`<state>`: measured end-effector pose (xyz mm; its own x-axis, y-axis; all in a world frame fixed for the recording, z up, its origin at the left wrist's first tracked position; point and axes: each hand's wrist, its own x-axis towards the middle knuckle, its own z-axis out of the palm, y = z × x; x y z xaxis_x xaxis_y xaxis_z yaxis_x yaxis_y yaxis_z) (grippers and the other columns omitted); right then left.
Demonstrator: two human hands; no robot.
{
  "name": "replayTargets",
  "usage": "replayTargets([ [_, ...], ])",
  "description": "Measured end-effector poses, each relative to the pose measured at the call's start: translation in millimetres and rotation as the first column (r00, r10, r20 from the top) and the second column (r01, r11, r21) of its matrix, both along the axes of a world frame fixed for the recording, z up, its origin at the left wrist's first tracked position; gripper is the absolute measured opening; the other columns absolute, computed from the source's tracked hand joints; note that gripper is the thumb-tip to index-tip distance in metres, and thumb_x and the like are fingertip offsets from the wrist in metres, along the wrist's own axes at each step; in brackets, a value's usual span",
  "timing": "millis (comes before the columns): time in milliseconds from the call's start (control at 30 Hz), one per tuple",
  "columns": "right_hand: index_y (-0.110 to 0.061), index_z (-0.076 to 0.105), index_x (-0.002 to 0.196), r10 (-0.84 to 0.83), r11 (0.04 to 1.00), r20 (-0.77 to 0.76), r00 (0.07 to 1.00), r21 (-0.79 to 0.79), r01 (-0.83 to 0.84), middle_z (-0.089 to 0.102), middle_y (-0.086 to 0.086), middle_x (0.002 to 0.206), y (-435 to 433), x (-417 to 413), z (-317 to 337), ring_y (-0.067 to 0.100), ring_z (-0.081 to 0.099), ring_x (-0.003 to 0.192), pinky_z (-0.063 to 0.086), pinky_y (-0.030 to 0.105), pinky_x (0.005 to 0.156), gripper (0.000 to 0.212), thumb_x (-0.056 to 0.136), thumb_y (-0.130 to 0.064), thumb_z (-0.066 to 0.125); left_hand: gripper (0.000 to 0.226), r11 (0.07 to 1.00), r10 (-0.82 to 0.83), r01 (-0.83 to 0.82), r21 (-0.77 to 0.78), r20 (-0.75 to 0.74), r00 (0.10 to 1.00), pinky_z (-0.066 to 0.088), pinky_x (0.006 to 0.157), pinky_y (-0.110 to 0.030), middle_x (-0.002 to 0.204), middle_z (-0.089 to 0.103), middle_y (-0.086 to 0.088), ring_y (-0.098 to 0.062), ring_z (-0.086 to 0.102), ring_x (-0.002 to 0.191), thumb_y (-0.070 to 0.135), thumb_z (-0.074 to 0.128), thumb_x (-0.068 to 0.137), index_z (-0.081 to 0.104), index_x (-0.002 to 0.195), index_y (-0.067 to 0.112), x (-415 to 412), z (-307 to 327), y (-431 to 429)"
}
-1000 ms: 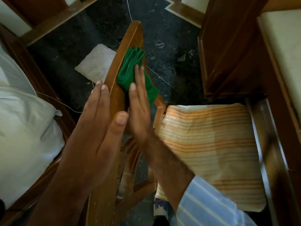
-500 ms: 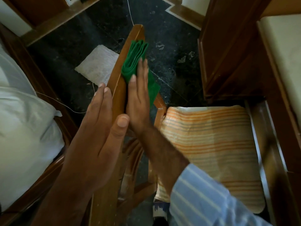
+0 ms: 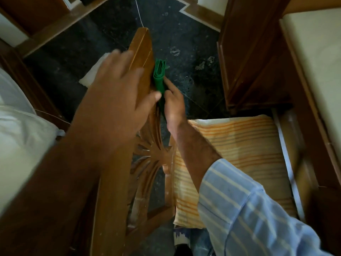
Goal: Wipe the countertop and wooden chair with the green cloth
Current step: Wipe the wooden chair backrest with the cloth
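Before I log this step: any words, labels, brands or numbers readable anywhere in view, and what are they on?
None can be read.
green cloth: plain, no tag showing.
wooden chair: carved back only, no lettering.
striped cushion: stripes, no text.
right hand and left hand: no writing.

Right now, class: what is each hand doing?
Left hand: open, flat on the wooden chair.
Right hand: closed, holding the green cloth.

The cloth (image 3: 159, 78) lies between chair rail (image 3: 143, 58) and right hand (image 3: 174, 106).
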<state>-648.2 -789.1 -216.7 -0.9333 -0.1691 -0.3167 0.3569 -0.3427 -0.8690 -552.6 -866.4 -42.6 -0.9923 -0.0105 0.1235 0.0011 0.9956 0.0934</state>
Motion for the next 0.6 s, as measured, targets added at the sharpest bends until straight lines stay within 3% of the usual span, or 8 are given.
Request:
replayTargets([
  [133,0.004,0.061,0.14,-0.025,0.988,-0.067,0.997,0.148,0.034,0.065,0.024,0.141,13,-19,-5,0.025,0.063,0.123,0.055,0.032,0.103,0.047,0.095,0.017,0.057,0.056,0.93,-0.168,0.188,-0.315,0.089,0.982,0.016,0.122,-0.043,0.147,0.05,-0.02,-0.036,0.032,0.145,0.043,0.05,0.098,0.053,0.136,0.002,-87,1,14],
  [233,-0.009,0.046,0.154,0.046,0.986,-0.043,0.998,0.165,-0.038,0.052,0.019,0.155,20,-32,-12,0.028,0.051,0.142,0.051,0.035,0.107,0.069,0.092,0.007,0.071,0.054,0.809,-0.101,0.248,-0.533,0.29,0.952,0.016,0.123,-0.053,0.142,0.055,-0.021,-0.036,0.026,0.148,0.045,0.055,0.095,0.057,0.131,0.005,-129,-12,23],
  [300,-0.02,0.032,0.163,0.132,0.98,0.029,0.991,0.144,-0.134,0.038,0.01,0.167,26,-39,-17,0.023,0.04,0.152,0.047,0.023,0.099,0.084,0.093,-0.006,0.076,0.047,0.736,-0.06,0.288,-0.613,0.364,0.929,0.012,0.122,-0.054,0.143,0.056,-0.015,-0.032,0.024,0.15,0.043,0.061,0.092,0.062,0.127,0.013,-140,-21,27],
  [367,-0.013,0.034,0.162,0.209,0.97,0.059,0.976,0.112,-0.215,0.045,0.013,0.164,31,-44,-20,0.02,0.051,0.144,0.049,0.005,0.079,0.078,0.095,-0.006,0.074,0.046,0.675,-0.009,0.287,-0.68,0.381,0.924,0.01,0.122,-0.053,0.147,0.053,-0.01,-0.03,0.023,0.151,0.046,0.063,0.089,0.062,0.127,0.019,-142,-30,30],
  [400,-0.007,0.042,0.157,0.228,0.967,0.047,0.972,0.102,-0.232,0.056,0.016,0.154,33,-47,-21,0.015,0.064,0.129,0.05,0.002,0.07,0.069,0.095,-0.003,0.072,0.047,0.647,0.022,0.28,-0.709,0.384,0.923,0.009,0.122,-0.053,0.149,0.052,-0.009,-0.031,0.024,0.15,0.049,0.062,0.089,0.062,0.127,0.021,-142,-34,31],
  [500,0.004,0.067,0.127,0.228,0.964,-0.022,0.974,0.145,-0.222,0.078,0.013,0.11,41,-51,-27,0.007,0.077,0.08,0.058,0.016,0.067,0.038,0.091,-0.002,0.076,0.037,0.611,0.035,0.31,-0.728,0.416,0.908,0.003,0.124,-0.054,0.115,0.068,-0.008,-0.032,0.049,0.132,0.047,0.059,0.09,0.066,0.113,0.02,-148,-43,37],
  [567,0.006,0.073,0.12,0.218,0.965,-0.024,0.976,0.155,-0.212,0.079,0.02,0.108,46,-50,-28,0.017,0.078,0.078,0.061,0.025,0.07,0.035,0.087,-0.004,0.081,0.027,0.67,0.008,0.297,-0.68,0.407,0.913,0.006,0.125,-0.053,0.087,0.064,-0.007,-0.032,0.06,0.113,0.037,0.061,0.089,0.065,0.104,0.015,-153,-47,39],
  [600,0.007,0.074,0.118,0.213,0.966,-0.02,0.977,0.155,-0.208,0.079,0.023,0.11,47,-49,-28,0.02,0.078,0.078,0.062,0.027,0.07,0.035,0.086,-0.005,0.082,0.025,0.702,-0.013,0.296,-0.648,0.404,0.915,0.012,0.124,-0.052,0.087,0.064,-0.01,-0.033,0.062,0.111,0.032,0.063,0.089,0.064,0.105,0.012,-155,-50,40],
])
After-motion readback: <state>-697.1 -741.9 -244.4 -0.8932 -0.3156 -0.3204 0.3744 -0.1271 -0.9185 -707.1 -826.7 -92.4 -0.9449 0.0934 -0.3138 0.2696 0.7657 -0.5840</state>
